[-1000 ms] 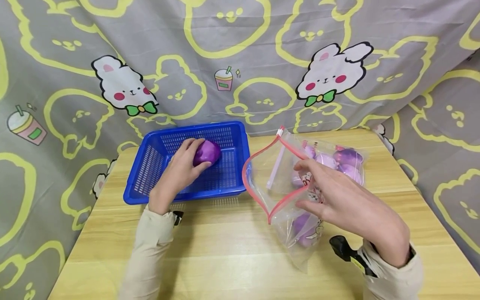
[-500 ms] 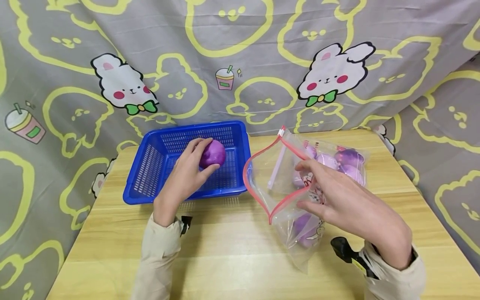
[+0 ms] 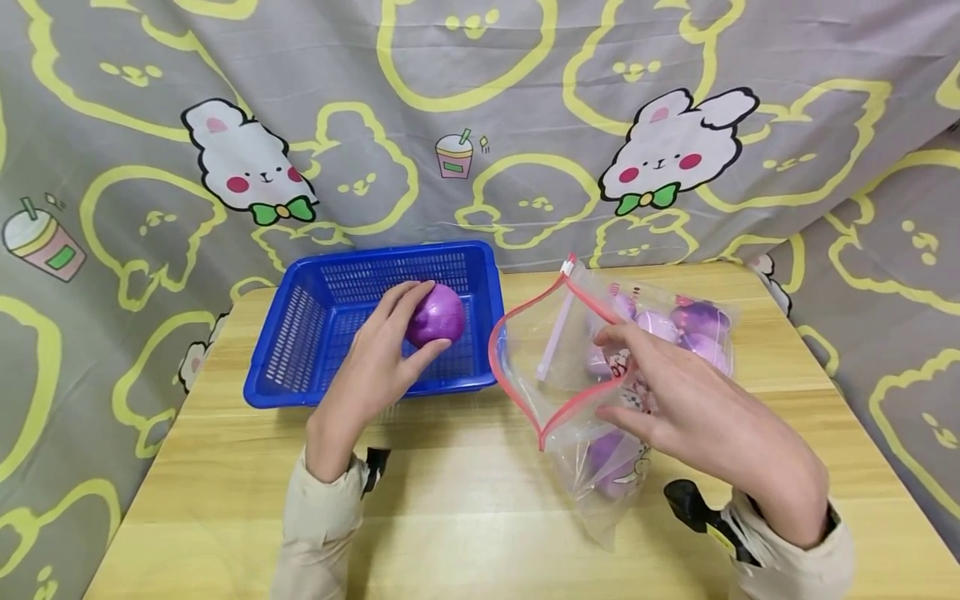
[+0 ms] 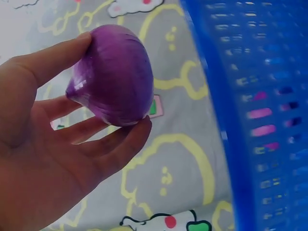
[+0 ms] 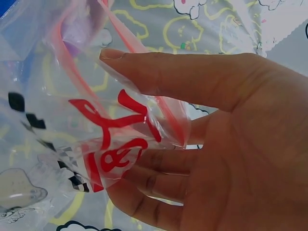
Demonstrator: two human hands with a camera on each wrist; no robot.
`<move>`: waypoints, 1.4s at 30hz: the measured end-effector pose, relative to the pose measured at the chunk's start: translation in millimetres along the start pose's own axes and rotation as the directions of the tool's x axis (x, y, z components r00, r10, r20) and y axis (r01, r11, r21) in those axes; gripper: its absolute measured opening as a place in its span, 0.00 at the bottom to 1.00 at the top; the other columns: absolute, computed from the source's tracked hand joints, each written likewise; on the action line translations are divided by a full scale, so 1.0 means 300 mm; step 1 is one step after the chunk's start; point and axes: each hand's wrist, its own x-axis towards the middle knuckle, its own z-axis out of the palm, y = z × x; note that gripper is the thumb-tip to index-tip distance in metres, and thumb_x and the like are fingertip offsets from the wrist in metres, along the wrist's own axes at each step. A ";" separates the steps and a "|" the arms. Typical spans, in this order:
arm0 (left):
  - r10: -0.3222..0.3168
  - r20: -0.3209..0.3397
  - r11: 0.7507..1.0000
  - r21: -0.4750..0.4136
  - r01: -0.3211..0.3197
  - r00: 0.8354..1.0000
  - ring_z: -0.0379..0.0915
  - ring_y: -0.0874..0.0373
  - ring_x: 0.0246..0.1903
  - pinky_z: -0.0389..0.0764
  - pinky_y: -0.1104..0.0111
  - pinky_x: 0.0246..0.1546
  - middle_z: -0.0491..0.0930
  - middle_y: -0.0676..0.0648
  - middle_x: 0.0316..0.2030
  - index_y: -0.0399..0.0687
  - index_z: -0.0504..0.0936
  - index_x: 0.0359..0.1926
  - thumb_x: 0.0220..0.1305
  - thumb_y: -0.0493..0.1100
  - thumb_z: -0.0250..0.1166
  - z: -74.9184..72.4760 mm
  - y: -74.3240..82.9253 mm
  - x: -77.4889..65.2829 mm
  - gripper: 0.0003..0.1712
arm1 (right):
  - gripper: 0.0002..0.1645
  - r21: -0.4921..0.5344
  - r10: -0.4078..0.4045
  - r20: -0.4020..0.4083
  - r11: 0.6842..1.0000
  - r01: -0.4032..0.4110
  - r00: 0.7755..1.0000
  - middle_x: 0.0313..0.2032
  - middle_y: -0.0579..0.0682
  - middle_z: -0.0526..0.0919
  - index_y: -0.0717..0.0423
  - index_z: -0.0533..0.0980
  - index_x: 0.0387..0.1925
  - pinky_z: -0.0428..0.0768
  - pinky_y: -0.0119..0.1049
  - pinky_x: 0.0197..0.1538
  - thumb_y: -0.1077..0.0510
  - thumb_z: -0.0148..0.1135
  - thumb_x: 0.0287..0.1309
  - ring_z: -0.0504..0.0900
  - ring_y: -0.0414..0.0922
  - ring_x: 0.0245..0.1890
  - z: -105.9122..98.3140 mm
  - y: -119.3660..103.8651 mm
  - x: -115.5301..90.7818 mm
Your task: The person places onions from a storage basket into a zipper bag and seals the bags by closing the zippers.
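Note:
A purple onion is held by my left hand, over the blue plastic basket. In the left wrist view, thumb and fingertips grip the onion from opposite sides, and its pointed tip faces the palm. The clear zip bag stands to the right with its pink-edged mouth spread wide towards the basket. My right hand holds the bag's near right edge between thumb and curled fingers; the right wrist view shows red lettering on the bag there. Several purple onions lie inside the bag.
The basket stands at the back left of the wooden table, close to the bag's mouth. A grey patterned curtain hangs behind the table and along its sides. A white slider sits at the top corner of the bag's zip.
My left hand has moved a little to the right with the onion, across the basket towards the bag. The right hand keeps its hold on the bag.

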 end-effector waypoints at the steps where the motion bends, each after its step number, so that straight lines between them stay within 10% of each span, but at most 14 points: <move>1: 0.009 -0.010 1.000 -0.001 -0.009 1.000 0.68 0.45 0.63 0.77 0.48 0.56 0.65 0.44 0.68 0.50 0.66 0.71 0.61 0.50 0.71 -0.003 0.007 -0.002 0.40 | 0.36 -0.001 0.000 -0.001 1.000 0.000 1.000 0.48 0.39 0.79 0.50 0.67 0.60 0.80 0.40 0.45 0.53 0.75 0.54 0.78 0.36 0.43 0.000 0.000 0.000; 17: 0.234 -0.188 0.965 -0.077 -0.252 0.954 0.61 0.50 0.67 0.70 0.54 0.64 0.67 0.42 0.67 0.47 0.69 0.70 0.57 0.48 0.75 0.006 0.157 -0.029 0.41 | 0.35 -0.012 -0.048 -0.015 0.999 0.048 0.999 0.49 0.40 0.79 0.49 0.67 0.60 0.80 0.40 0.47 0.54 0.75 0.54 0.79 0.36 0.45 0.009 -0.016 0.002; 27: 0.342 -0.104 0.928 -0.117 -0.353 0.934 0.65 0.52 0.63 0.73 0.60 0.62 0.68 0.43 0.63 0.49 0.64 0.72 0.58 0.48 0.75 0.056 0.245 -0.050 0.44 | 0.35 -0.016 -0.062 -0.015 0.998 0.061 0.998 0.48 0.40 0.80 0.49 0.68 0.60 0.80 0.39 0.46 0.53 0.75 0.55 0.79 0.36 0.44 0.013 -0.033 0.006; 42: 0.352 -0.015 0.933 0.080 -0.350 0.936 0.64 0.49 0.65 0.57 0.46 0.67 0.70 0.42 0.64 0.47 0.70 0.68 0.59 0.51 0.73 0.088 0.228 -0.053 0.38 | 0.30 0.009 -0.150 -0.117 0.988 0.152 0.982 0.47 0.39 0.79 0.48 0.69 0.55 0.79 0.36 0.43 0.56 0.75 0.54 0.79 0.35 0.44 0.001 -0.048 -0.008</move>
